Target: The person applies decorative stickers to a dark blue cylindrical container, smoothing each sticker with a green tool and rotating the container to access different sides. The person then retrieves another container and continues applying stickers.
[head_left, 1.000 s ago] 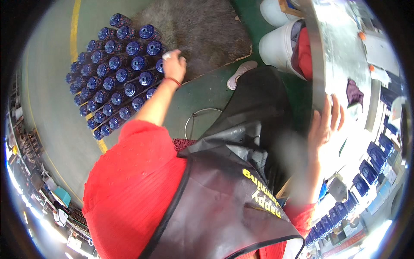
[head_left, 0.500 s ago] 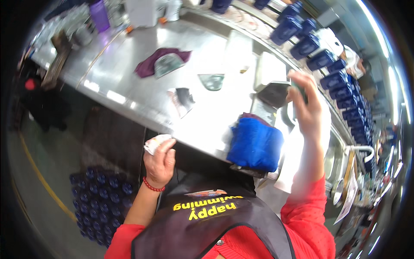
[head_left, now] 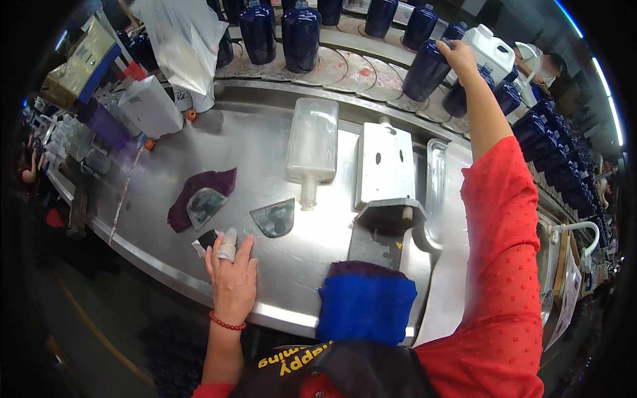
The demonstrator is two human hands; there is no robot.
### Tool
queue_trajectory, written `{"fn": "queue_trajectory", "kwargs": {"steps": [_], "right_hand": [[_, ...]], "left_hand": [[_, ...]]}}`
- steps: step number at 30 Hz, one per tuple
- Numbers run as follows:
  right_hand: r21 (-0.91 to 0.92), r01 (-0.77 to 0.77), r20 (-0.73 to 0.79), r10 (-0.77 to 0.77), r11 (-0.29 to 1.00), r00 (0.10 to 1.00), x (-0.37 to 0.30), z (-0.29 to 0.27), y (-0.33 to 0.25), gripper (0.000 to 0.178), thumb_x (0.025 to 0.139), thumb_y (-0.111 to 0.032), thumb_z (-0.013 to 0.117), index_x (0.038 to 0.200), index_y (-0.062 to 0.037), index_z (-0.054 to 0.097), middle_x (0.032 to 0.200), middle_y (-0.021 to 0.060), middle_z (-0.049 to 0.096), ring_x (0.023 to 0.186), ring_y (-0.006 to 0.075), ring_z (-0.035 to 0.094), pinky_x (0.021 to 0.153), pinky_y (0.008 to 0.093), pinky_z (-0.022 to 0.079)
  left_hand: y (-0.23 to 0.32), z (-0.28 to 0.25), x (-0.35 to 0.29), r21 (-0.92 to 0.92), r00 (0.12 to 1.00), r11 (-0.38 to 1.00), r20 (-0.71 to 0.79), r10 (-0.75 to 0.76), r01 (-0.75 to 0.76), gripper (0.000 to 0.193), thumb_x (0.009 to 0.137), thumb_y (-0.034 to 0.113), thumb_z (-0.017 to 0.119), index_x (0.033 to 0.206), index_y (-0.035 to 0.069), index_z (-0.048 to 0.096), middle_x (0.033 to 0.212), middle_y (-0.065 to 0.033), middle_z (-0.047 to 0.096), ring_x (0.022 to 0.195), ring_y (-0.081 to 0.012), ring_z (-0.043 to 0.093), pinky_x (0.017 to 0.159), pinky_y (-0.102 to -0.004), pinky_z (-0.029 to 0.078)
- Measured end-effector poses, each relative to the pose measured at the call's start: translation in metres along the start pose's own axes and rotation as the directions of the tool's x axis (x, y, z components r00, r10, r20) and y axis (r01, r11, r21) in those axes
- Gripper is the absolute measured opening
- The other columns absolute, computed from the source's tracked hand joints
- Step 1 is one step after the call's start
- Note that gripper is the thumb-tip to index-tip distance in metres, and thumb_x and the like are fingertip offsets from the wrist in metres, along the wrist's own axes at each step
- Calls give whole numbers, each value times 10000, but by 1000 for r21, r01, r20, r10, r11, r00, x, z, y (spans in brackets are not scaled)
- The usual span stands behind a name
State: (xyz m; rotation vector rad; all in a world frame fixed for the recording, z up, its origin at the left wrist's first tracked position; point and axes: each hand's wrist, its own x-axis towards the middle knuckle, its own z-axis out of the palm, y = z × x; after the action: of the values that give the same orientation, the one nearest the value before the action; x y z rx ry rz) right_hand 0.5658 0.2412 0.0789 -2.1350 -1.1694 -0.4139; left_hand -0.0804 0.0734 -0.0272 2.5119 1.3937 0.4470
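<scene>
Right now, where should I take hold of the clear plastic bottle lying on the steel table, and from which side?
Grip the clear bottle across its broad flat body, coming down from above. It lies on its side on the steel table with its narrow neck pointing toward the person, so the wide sides are free. The left hand rests flat on the table nearer to it; the right hand is up at a dark blue bottle.

Bright overhead light glares off the steel table (head_left: 279, 166); fisheye rim dark, edges perhaps slightly blurred.
</scene>
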Motion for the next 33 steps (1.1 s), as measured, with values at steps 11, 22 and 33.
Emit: {"fn": "queue_trajectory", "kwargs": {"steps": [11, 22, 33], "right_hand": [[15, 257, -220, -248, 966, 943, -65, -63, -2, 398, 869, -351, 765, 1013, 18, 730, 1047, 191, 693, 988, 393, 655, 899, 446, 502], [832, 100, 158, -404, 546, 901, -225, -285, -113, 392, 990, -383, 682, 1196, -49, 702, 1168, 94, 695, 1049, 162, 678, 910, 266, 545], [709, -551, 601, 30, 440, 799, -419, -179, -134, 626, 1054, -586, 458, 1162, -2, 655, 876, 48, 637, 761, 114, 593, 664, 268, 503]], "left_hand": [[-1, 5, -11, 18, 968, 994, -225, 106, -105, 454, 893, 167, 690, 1323, 35, 633, 1365, -249, 551, 1354, -433, 424, 1176, -612, 238], [129, -38, 30, -780, 860, 418, -290, 419, -467, 958, 855, 374, 822, 1555, -17, 300, 1400, -268, 551, 1244, -375, 595, 1087, -431, 446], [173, 2, 3, -907, 876, -81, 373, 306, 414, 590, 966, 372, 680, 1373, -10, 490, 1190, -115, 637, 1031, -164, 664, 891, -303, 565]]}}
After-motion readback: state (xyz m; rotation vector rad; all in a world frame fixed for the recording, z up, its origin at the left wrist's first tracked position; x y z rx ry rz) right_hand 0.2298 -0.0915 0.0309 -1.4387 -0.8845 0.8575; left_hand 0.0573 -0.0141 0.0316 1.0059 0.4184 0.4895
